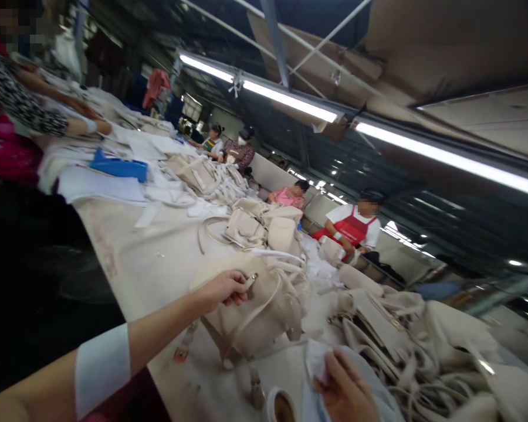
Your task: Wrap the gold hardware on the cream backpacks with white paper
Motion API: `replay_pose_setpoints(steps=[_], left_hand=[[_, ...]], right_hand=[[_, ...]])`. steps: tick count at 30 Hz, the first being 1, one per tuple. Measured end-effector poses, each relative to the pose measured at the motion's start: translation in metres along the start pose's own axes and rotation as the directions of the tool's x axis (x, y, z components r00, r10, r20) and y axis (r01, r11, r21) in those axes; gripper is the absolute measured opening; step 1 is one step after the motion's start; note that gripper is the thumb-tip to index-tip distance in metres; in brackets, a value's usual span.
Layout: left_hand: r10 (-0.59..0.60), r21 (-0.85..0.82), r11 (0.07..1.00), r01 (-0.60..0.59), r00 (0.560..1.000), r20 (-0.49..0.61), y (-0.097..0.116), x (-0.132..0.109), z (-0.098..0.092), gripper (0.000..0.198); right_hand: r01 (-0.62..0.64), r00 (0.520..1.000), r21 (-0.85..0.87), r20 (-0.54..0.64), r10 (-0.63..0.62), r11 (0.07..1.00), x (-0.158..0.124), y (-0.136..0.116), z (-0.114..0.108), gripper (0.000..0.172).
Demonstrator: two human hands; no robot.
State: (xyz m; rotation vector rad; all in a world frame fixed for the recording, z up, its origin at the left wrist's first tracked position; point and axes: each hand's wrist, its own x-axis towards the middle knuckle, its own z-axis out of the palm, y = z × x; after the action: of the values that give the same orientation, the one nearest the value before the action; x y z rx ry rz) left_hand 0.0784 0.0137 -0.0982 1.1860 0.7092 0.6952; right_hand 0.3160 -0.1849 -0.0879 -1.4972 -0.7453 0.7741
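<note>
While my left hand pinches a pale tab at the beige bag, which lies at six o'clock, I see my right hand gripping something white (cloth or paper, I cannot tell) at five o'clock.

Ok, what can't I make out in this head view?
Head view:
Held end of the pale tab: hidden by the left hand.
White piece in the right hand: too blurred to tell paper from cloth.
Round container: cut off by the bottom edge.
Far side of the bag: behind its front.
</note>
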Motion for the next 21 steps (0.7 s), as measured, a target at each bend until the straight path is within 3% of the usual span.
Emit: replay_pose_setpoints(steps=[1,3,4,7,10,12,16,21], left_hand=[[0.011,0.010,1.000,-0.011,1.000,-0.012,0.001,0.001,0.000,0.023],[0.038,0.039,0.999,-0.036,0.999,-0.039,0.003,0.002,-0.001,0.018],[0.052,0.058,0.997,-0.049,0.997,-0.052,0.004,0.002,-0.001,0.014],[0.099,0.116,0.989,-0.090,0.992,-0.073,0.009,0.002,-0.005,0.008],[0.173,0.173,0.972,-0.158,0.982,-0.077,0.012,0.003,-0.011,0.010],[0.218,0.195,0.960,-0.199,0.973,-0.080,0.011,0.003,-0.014,0.011],[0.227,0.139,0.967,-0.213,0.970,-0.091,0.001,0.000,-0.013,0.015],[0.184,0.025,0.983,-0.182,0.966,-0.182,-0.014,-0.004,-0.006,0.030]], right_hand=[[-0.065,0.973,-0.016,0.223,0.067,0.998,-0.013,-0.003,0.036,0.040],[-0.084,0.857,-0.070,0.504,0.107,0.994,-0.032,-0.003,0.103,0.035],[-0.047,0.836,-0.088,0.541,0.087,0.995,-0.036,0.000,0.131,0.035],[0.097,0.936,-0.127,0.350,-0.047,0.987,-0.021,0.017,0.183,0.037],[0.107,0.991,-0.097,0.094,-0.098,0.990,0.012,0.032,0.193,0.038],[0.057,0.998,0.015,0.018,-0.058,0.998,0.027,0.035,0.190,0.040],[-0.046,0.998,0.190,0.051,0.036,0.981,0.035,0.031,0.187,0.047],[-0.047,0.998,0.212,0.042,0.039,0.976,0.033,0.032,0.191,0.047]])
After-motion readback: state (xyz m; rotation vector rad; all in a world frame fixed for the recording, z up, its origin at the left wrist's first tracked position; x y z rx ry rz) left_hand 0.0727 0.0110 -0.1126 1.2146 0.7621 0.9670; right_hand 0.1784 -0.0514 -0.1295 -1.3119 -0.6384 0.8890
